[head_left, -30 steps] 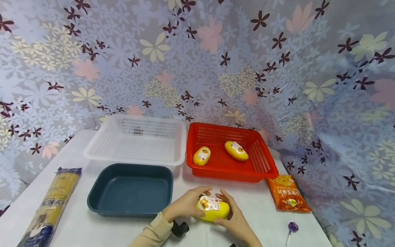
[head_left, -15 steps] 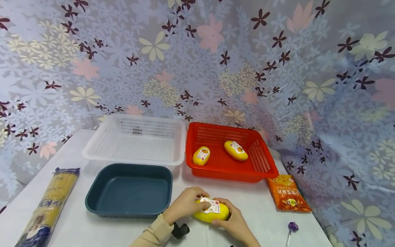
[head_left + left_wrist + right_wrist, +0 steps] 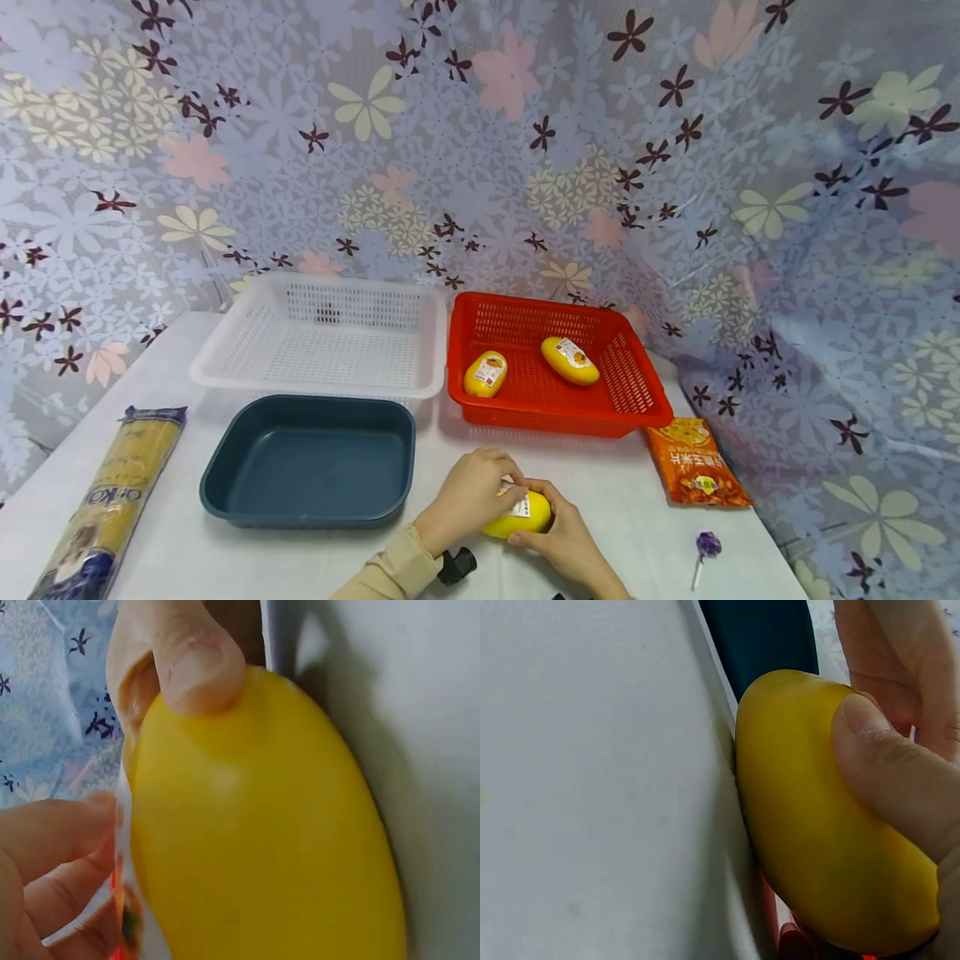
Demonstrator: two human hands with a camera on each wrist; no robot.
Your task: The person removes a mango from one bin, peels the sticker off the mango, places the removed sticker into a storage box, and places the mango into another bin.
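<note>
A yellow mango [image 3: 519, 525] with a printed white sticker [image 3: 518, 507] lies on the white cloth in front of me. My right hand [image 3: 564, 540] grips its right end; the right thumb [image 3: 870, 742] presses on the yellow skin. From the left, my left hand [image 3: 474, 493] reaches over the fruit, thumb and bent fingers pinching at the sticker. Part of the sticker is hidden under these fingers. In the left wrist view the left fingers [image 3: 56, 836] are at the sticker's side, while the right thumb [image 3: 206, 679] is on the mango's top end.
Behind the hands stands a red basket [image 3: 558, 422] holding two stickered mangoes [image 3: 486, 374]. A white basket [image 3: 318, 390] and a teal tray [image 3: 307, 518] are to the left, beside a noodle pack [image 3: 112, 500]. An orange snack bag [image 3: 697, 462] and a lollipop [image 3: 707, 546] lie right.
My left hand has moved from the mango's left end up and right over the sticker, its fingers closing there. The right hand keeps its grip. The head view has shifted slightly.
</note>
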